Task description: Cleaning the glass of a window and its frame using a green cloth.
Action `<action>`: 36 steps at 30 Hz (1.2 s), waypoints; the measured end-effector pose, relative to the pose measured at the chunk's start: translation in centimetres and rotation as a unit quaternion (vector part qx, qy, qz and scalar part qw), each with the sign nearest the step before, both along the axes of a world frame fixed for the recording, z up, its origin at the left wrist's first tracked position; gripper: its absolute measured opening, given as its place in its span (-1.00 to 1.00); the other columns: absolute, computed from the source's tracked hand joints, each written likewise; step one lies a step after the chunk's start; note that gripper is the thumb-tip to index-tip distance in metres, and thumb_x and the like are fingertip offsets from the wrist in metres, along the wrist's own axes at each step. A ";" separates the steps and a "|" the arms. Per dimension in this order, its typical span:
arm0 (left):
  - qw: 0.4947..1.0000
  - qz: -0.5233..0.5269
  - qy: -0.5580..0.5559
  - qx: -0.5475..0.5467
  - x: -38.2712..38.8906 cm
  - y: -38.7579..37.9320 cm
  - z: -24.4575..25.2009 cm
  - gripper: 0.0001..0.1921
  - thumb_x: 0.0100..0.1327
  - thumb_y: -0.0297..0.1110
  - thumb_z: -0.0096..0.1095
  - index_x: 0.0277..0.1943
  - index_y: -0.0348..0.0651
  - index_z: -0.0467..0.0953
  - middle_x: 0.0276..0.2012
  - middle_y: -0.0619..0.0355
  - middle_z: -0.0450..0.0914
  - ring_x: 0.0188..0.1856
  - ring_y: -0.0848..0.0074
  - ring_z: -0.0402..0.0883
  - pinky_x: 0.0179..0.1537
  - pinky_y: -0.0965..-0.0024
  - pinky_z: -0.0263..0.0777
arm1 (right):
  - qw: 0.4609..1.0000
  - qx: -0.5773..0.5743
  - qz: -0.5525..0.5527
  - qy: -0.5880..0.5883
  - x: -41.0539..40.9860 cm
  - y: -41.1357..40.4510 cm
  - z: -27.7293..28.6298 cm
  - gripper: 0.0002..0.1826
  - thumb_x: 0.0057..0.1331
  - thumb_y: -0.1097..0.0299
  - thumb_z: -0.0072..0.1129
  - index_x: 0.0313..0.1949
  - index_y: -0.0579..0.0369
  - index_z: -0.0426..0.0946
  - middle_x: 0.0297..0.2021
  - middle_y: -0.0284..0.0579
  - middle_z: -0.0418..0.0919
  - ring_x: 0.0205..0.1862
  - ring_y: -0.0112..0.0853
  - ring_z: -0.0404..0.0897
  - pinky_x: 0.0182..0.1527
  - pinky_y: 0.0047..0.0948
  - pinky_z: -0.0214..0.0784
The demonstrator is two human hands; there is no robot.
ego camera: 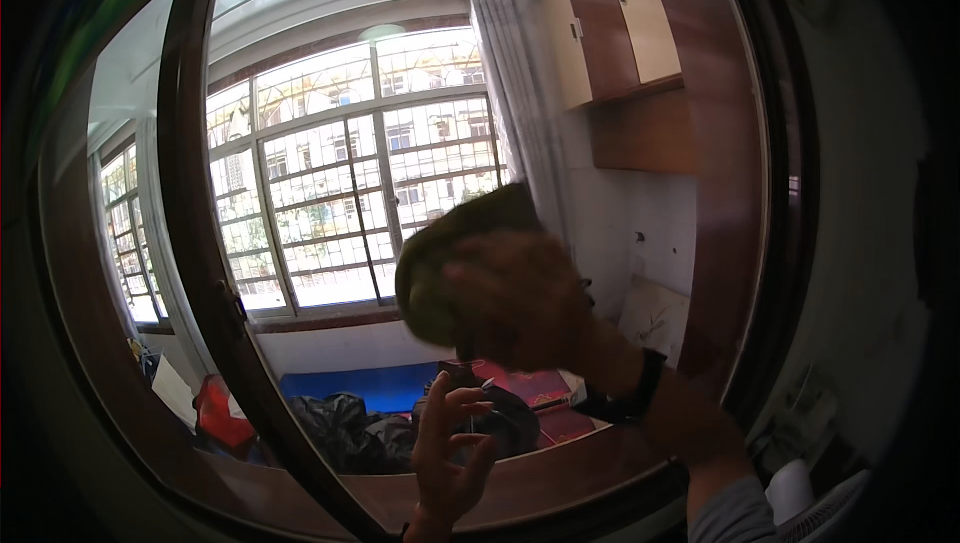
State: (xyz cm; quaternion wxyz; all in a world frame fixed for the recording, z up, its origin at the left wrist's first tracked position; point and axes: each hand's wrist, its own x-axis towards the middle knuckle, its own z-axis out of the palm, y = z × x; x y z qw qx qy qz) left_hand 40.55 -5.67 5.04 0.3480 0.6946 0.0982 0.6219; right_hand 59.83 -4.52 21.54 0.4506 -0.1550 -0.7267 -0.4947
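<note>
My right hand (517,295) is raised at the centre and shut on a dark green cloth (435,288), which spreads out to the left of the fingers. The hand is blurred, and whether the cloth touches the glass pane (322,340) in front cannot be told. A black band circles the right wrist. Below and to the left, my left hand (450,445) is held up with its fingers apart and slightly bent, with nothing seen in it. Around the pane runs a dark brown frame (202,243) with a small latch on its left upright.
Behind the glass are a barred window (322,205), a grey curtain (517,78), wall cabinets (622,18), black plastic bags (345,430), a blue panel (352,391) and a red object (221,412). A white rounded object (790,489) stands at the lower right.
</note>
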 end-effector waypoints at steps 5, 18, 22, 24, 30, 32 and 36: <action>1.000 0.001 0.029 0.008 0.5 -0.2 -0.1 -0.01 0.40 -0.39 0.48 0.72 -0.24 -0.04 0.36 -0.07 0.56 0.27 0.28 0.68 -0.02 0.34 0.71 | 0.996 0.019 -0.008 0.081 1.1 -0.7 2.6 -0.30 0.15 0.19 0.53 0.29 0.07 0.59 0.21 0.07 0.64 0.19 0.04 0.66 0.26 0.02 0.46; 0.997 -0.053 0.027 0.048 3.4 -0.9 0.9 0.12 0.35 -0.48 0.52 0.74 -0.24 -0.23 0.52 -0.18 0.34 0.38 0.17 0.58 0.03 0.24 0.75 | 0.992 0.038 -0.012 0.121 4.4 -1.3 2.3 -0.31 0.12 0.25 0.49 0.28 0.08 0.61 0.22 0.06 0.66 0.22 0.04 0.64 0.24 0.02 0.49; 0.998 -0.053 0.016 0.029 4.3 -0.9 -0.1 0.18 0.35 -0.31 0.57 0.75 -0.14 -0.28 0.45 -0.18 0.42 0.36 0.14 0.60 0.00 0.23 0.79 | 0.995 -0.040 0.001 0.090 4.4 -2.3 -1.0 -0.34 0.12 0.24 0.50 0.26 -0.01 0.64 0.26 0.05 0.65 0.24 0.01 0.66 0.23 0.03 0.50; 0.998 -0.055 0.026 0.019 4.7 -0.8 -0.5 0.17 0.33 -0.33 0.57 0.75 -0.14 -0.25 0.45 -0.18 0.42 0.36 0.15 0.60 -0.01 0.24 0.79 | 0.998 -0.046 0.012 0.028 4.8 -2.0 -3.6 -0.36 0.21 0.21 0.45 0.31 -0.05 0.60 0.25 0.01 0.64 0.19 -0.02 0.66 0.17 0.01 0.50; 0.998 -0.048 0.043 -0.001 4.6 -0.9 -0.4 0.10 0.25 -0.57 0.46 0.74 -0.19 -0.13 0.47 -0.10 0.41 0.36 0.19 0.60 0.01 0.27 0.74 | 0.998 0.014 -0.025 0.055 6.0 -1.2 -1.1 -0.32 0.30 0.10 0.39 0.37 0.06 0.51 0.26 0.12 0.57 0.22 0.05 0.59 0.19 0.05 0.44; 0.998 -0.050 0.043 -0.008 4.7 -1.0 -0.5 0.10 0.25 -0.56 0.46 0.74 -0.19 -0.12 0.47 -0.10 0.41 0.36 0.18 0.60 0.00 0.28 0.74 | 0.995 0.018 -0.026 0.090 6.2 -1.8 0.0 -0.32 0.29 0.13 0.40 0.37 0.07 0.51 0.28 0.13 0.56 0.22 0.07 0.59 0.20 0.08 0.45; 0.998 -0.059 0.031 -0.012 5.5 -1.1 -0.9 0.11 0.23 -0.52 0.48 0.74 -0.19 -0.10 0.46 -0.09 0.42 0.32 0.17 0.62 -0.06 0.30 0.76 | 0.994 -0.043 0.008 0.104 6.3 -2.0 -2.8 -0.27 0.20 0.07 0.50 0.35 -0.01 0.57 0.29 0.08 0.60 0.26 0.03 0.61 0.24 0.04 0.47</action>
